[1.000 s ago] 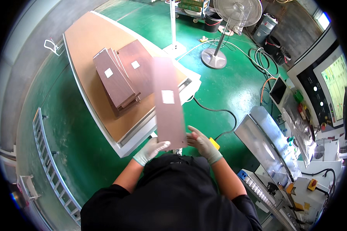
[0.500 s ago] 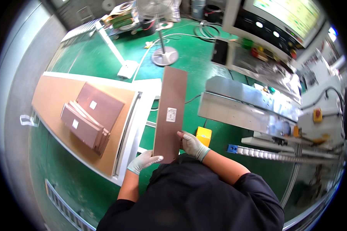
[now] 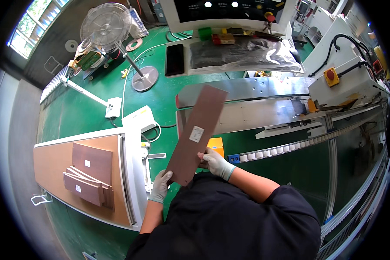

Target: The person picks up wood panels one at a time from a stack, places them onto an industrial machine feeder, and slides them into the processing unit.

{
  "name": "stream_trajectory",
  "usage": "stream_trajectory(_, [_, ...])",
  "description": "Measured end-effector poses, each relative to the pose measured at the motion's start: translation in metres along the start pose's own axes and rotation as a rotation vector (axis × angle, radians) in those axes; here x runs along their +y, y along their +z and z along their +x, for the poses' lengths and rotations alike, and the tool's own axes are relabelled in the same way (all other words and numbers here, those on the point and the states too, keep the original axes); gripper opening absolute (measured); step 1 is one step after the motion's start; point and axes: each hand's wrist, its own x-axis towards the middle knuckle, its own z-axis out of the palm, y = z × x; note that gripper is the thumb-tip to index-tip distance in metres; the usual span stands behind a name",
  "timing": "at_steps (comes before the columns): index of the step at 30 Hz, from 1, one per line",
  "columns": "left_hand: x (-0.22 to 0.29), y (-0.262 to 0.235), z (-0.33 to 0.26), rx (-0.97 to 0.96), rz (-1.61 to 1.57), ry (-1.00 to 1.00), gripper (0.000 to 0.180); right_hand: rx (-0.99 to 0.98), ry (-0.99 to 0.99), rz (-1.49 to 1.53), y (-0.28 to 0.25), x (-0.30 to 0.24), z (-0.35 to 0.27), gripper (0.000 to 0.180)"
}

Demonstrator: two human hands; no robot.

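Both my gloved hands hold one long brown panel [image 3: 190, 149] in front of my body. It has a white label near its middle, and its far end tilts to the right, over the near edge of the metal machine bed [image 3: 255, 117]. My left hand [image 3: 161, 184] grips the lower left corner, thumb on top. With my right hand [image 3: 217, 164] I clasp the right edge, the fingers partly hidden underneath. To the left, several similar brown panels [image 3: 91, 160] lie loosely stacked on a brown-topped table [image 3: 47, 158].
A roller track [image 3: 286, 149] runs off to the right, beside a yellow box [image 3: 215, 145]. Beyond the bed are a control screen [image 3: 229, 9] and a shelf with plastic sheeting [image 3: 247, 54]. A red button on a yellow box [image 3: 331, 77] sits right. A standing fan [image 3: 145, 79] is back left.
My view has swung right toward the machine. The panel has turned clockwise, its far end now reaching the bed's edge. Both hands keep their grip.
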Motion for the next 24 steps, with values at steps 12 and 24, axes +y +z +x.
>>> stream_trajectory(12, [0.074, 0.107, 0.117, 0.181, 0.383, 0.387, 0.049, 0.062, 0.073, -0.002, -0.079, -0.054, -0.039, 0.049])
stream_trajectory(24, [0.123, 0.176, 0.179, 0.219, 1.032, 0.303, 0.057, 0.283, -0.207, 0.022, -0.166, -0.123, -0.074, 0.055])
